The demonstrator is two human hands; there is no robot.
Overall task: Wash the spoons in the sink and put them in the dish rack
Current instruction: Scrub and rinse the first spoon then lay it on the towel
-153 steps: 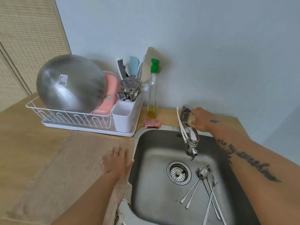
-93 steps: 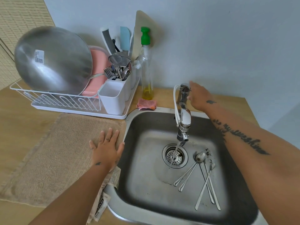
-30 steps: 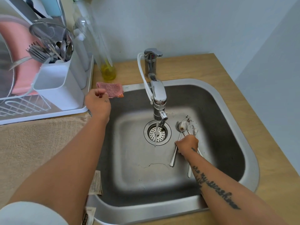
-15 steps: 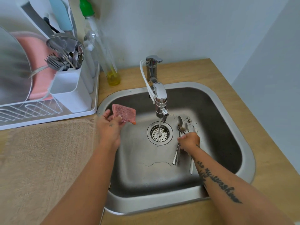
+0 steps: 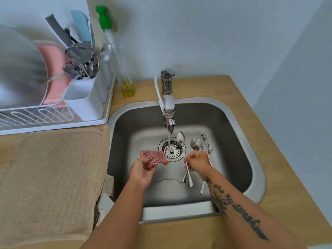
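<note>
Nearest, a beige towel (image 5: 53,177) lies spread on the wooden counter (image 5: 273,203), left of the steel sink (image 5: 255,177). Both hands are over the basin. The left hand (image 5: 142,169) pinches a pink mesh scouring pad (image 5: 152,157) between thumb and fingers, just left of the drain strainer (image 5: 172,150). The right hand (image 5: 197,161) is clenched around the handle of one spoon (image 5: 181,137), whose stained bowl points away, just beside the thin stream of water (image 5: 168,139) that falls from the faucet (image 5: 168,105) into the strainer. The other spoons (image 5: 197,144) lie on the sink floor under and beyond the right hand, bowls away from the person, with dark specks (image 5: 203,137) beside them.

Farther left stands the white wire dish rack (image 5: 53,121) on its tray. In it, a large steel bowl (image 5: 19,69) leans on edge against a pink dish (image 5: 53,69). At the rack's right end, a white cutlery caddy (image 5: 84,101) holds forks, spoons and a wire strainer. Behind it stands a clear bottle (image 5: 116,60) with a green cap and some yellow liquid at the bottom.
</note>
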